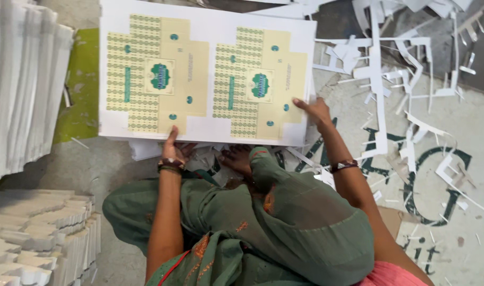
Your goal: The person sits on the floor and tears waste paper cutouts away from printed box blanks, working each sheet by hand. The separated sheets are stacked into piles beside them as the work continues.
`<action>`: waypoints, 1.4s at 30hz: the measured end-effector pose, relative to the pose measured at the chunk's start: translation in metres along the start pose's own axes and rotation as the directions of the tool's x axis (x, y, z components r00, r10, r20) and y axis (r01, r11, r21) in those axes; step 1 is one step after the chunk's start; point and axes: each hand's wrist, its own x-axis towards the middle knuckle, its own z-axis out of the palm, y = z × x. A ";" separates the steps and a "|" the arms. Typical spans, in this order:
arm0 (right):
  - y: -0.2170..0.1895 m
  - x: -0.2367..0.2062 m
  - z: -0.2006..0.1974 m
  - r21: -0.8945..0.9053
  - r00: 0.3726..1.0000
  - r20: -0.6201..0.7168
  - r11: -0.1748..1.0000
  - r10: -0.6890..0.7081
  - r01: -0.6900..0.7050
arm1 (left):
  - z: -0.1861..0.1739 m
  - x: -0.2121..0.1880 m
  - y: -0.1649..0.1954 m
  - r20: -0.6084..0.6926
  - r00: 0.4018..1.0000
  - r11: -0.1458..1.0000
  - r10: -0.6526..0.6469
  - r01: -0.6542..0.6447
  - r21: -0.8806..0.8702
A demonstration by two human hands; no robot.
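Note:
A large white printed sheet (205, 24) lies on top of a stack on the floor in front of me. It carries two yellow-and-green die-cut box patterns side by side. My left hand (176, 147) rests at the sheet's near edge, thumb on top, fingers under it. My right hand (314, 109) presses flat on the sheet's right edge beside the right-hand pattern. Both wrists wear dark bangles. My bare foot (236, 158) and green-clad knees sit just below the stack.
White trimmed offcut strips (385, 79) litter the floor to the right. A tall stack of white sheets (25, 79) stands at the left. Piles of cut white blanks (41, 233) sit at lower left. A green patch (83, 90) shows beside the printed stack.

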 end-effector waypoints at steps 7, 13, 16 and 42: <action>0.008 0.015 0.011 -0.219 0.962 -0.159 0.958 -0.221 0.184 | 0.003 0.006 -0.011 -0.129 0.977 0.986 0.168 -0.168 0.015; 0.010 0.020 0.007 0.121 0.999 -0.005 0.992 -0.033 0.033 | -0.004 0.005 -0.007 -0.158 0.973 0.980 0.170 -0.150 0.131; 0.007 0.022 0.003 0.213 0.995 0.095 0.977 -0.043 0.022 | -0.006 0.007 -0.006 -0.141 0.967 0.962 0.211 -0.180 0.205; -0.254 0.165 0.016 0.083 0.981 0.075 0.981 -0.179 0.173 | 0.143 0.093 0.212 -0.091 0.962 0.966 0.258 -0.257 0.024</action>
